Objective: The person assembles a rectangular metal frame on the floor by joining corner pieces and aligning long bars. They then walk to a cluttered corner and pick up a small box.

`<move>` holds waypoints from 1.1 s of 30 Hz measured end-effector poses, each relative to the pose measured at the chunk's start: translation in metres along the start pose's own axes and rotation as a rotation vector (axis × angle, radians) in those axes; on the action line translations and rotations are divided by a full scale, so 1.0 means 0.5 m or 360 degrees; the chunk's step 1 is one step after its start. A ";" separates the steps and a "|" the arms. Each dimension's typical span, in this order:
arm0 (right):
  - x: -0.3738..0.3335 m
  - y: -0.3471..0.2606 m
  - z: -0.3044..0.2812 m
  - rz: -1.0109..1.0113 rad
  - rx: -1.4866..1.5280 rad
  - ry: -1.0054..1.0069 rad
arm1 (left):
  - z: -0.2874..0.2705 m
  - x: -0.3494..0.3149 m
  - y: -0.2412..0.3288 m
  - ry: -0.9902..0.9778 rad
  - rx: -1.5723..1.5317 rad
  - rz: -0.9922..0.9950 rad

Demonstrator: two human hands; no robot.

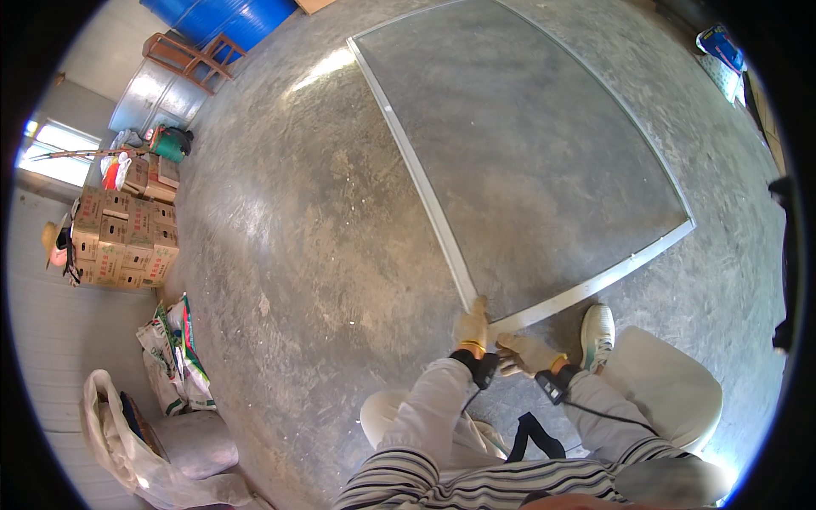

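Grey concrete makes up the floor (280,255), mottled with tan patches and dotted with pale specks, and a large screen panel (535,161) reaches across it from the top of the view down to the person's hands. Dark mesh fills this panel, bordered by a narrow, light metal frame (422,183) whose nearest corner lies just in front of the person. Next in bulk comes a stack of brown cartons (127,238) by the wall at the left, then a blue drum (223,21) at the upper left, with a silvery drum (153,93) below it and a reddish-brown wooden chair (191,64) beside the two. Farther down the left side, a pale cloth sack (106,425) bunches around a grey cylinder (200,442), and white printed bags (174,357) slump above it. Smaller again are a green bucket (168,144) near the top of the cartons and a straw hat (51,244) at their outer side. Both pale-gloved hands meet at the panel's near corner: the left hand (473,330) lies over it, thumb side along the rail, but whether its fingers clench the metal cannot be told; the right hand (529,354) sits just beside, its fingers pointing left and partly bent, and their grip is equally unclear. One light shoe (598,334) stands near the closest rail. Black devices (486,371) are strapped at the wrists, next to thin yellow cuffs (473,347).
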State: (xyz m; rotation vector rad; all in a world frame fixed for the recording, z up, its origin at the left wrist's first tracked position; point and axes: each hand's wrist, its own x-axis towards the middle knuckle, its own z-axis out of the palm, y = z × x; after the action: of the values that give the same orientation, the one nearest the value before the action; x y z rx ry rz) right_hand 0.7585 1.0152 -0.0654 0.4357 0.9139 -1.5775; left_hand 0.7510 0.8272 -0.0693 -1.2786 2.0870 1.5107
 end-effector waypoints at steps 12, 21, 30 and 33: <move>-0.006 -0.113 -0.225 -0.0848 0.0970 0.0775 | -0.520 0.253 -0.074 0.0369 0.0405 -0.0113; 0.001 -0.112 -0.127 -0.0632 0.0627 0.0744 | -0.387 0.175 -0.075 0.0604 0.0999 0.0168; -0.019 -0.102 -0.213 -0.0703 0.0811 0.1216 | -0.019 0.131 -0.144 -0.0989 -0.1157 -0.0910; -0.009 -0.122 -0.240 -0.0749 0.0895 0.1196 | -0.005 0.091 -0.109 -0.1041 -0.1723 -0.0635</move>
State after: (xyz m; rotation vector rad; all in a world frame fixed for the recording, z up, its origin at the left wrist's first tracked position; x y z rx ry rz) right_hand 0.6763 1.1080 -0.1178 1.3535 1.1728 -2.1555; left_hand 0.7677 0.7986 -0.1320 -1.0887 0.5135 2.4653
